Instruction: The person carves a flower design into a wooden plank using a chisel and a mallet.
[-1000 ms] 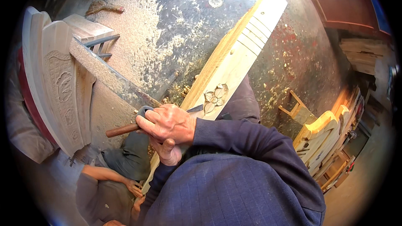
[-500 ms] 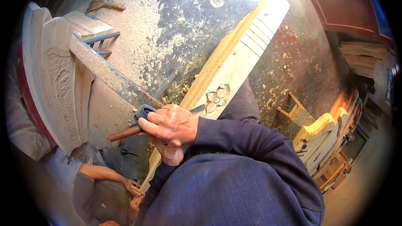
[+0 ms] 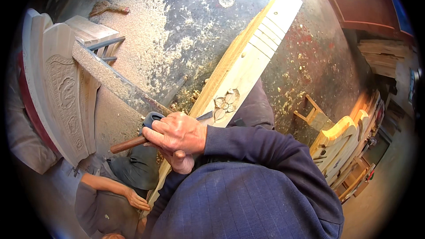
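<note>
A carving chisel is clasped in both my hands, its brown wooden handle [image 3: 128, 144] sticking out to the left and its metal blade [image 3: 205, 116] to the right. My right hand [image 3: 178, 133] lies on top, fingers wrapped round the tool. Under it, my left hand [image 3: 181, 163] is mostly hidden; its thumb shows, and it looks closed on the same chisel. The blade tip points at a carved flower [image 3: 226, 105] on a long pale beam [image 3: 248, 73], which slants from lower left to upper right beneath my hands.
By my right fingers is a dark grey rounded thing [image 3: 151, 119] I cannot make out. A co-worker's hand [image 3: 136, 200] rests by the beam's lower end. Carved furniture [image 3: 64, 93] stands left. Sawdust [image 3: 144, 31] covers part of the floor; more wooden pieces [image 3: 336, 132] stand right.
The view has shifted slightly. The co-worker's hand has gone from bent fingers at the beam to outstretched ones. My hands keep the same hold on the chisel.
</note>
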`<state>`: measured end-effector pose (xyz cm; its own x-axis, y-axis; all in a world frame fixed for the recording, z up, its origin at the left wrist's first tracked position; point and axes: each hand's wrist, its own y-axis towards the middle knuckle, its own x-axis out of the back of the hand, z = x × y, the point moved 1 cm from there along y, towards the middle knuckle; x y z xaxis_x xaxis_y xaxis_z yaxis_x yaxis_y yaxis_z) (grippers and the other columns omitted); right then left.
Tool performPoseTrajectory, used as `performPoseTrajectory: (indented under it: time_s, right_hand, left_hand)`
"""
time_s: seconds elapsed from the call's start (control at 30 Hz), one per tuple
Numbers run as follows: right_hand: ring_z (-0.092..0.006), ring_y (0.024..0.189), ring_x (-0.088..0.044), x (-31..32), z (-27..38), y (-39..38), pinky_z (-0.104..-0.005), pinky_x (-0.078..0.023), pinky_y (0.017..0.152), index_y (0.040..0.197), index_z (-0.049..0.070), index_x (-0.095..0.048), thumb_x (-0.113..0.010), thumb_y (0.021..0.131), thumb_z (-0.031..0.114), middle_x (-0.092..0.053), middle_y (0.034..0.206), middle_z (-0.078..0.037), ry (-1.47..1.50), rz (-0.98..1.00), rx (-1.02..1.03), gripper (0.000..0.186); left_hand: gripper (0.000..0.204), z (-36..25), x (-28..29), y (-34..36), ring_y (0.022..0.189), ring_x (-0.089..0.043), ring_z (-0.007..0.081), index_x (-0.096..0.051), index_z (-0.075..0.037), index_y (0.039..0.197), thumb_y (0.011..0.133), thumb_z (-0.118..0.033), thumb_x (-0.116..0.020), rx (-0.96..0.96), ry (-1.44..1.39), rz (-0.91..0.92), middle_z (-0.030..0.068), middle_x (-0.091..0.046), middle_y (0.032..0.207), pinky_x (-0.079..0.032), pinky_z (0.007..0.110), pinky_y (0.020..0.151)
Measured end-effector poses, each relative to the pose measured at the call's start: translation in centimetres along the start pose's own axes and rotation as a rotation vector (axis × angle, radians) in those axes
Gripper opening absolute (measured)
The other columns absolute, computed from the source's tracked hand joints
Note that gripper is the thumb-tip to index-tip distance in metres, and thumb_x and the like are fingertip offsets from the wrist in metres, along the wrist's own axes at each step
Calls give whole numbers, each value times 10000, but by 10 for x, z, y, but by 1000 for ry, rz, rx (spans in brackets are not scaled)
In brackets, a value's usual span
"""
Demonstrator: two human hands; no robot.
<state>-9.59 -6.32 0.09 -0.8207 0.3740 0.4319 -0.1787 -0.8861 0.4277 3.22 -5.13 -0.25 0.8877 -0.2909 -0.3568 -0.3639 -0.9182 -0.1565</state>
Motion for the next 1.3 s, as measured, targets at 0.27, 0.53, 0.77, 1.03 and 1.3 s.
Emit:
performPoseTrajectory:
  time_s: [0.27,0.53,0.77,1.03,1.3]
  right_hand:
    - [-272,695,-711,0,3,1,-414,-587,594,1178,10,-590,-647,928,259,-598,842,-87,51,47,4,358]
    - [-236,672,-671,-3,-2,0,-385,-556,580,1252,1,-606,-668,902,256,-540,819,-59,34,47,26,437]
    - [-231,667,-657,-4,-8,-1,-385,-537,565,1297,-7,-607,-693,876,254,-521,824,-54,22,16,0,503]
    - [-266,685,-697,9,-11,10,-413,-547,562,1167,28,-617,-687,886,237,-551,788,-71,23,-88,-130,357]
    - [-269,576,-619,25,-27,30,-423,-457,492,1119,90,-680,-771,963,186,-564,730,-87,-70,-464,-415,205]
  left_hand:
    - [990,3,-17,5,1343,-539,222,-286,69,1597,888,-338,-843,-153,-73,-40,112,-564,1331,-416,398,1176]
    - [990,5,-12,9,1346,-536,229,-273,56,1595,879,-312,-849,-148,-36,17,111,-564,1312,-404,411,1187]
    - [1326,-8,0,6,1351,-513,215,-87,-9,1690,815,-543,-928,137,182,-12,102,-450,1453,-459,405,1138]
    - [1155,-18,-8,22,1366,-554,241,-303,-1,1646,808,-477,-940,255,217,56,102,-538,1448,-456,404,1166]
    - [992,-22,-41,75,1264,-623,213,-442,71,1549,879,-503,-895,392,344,286,121,-601,1397,-518,364,1069]
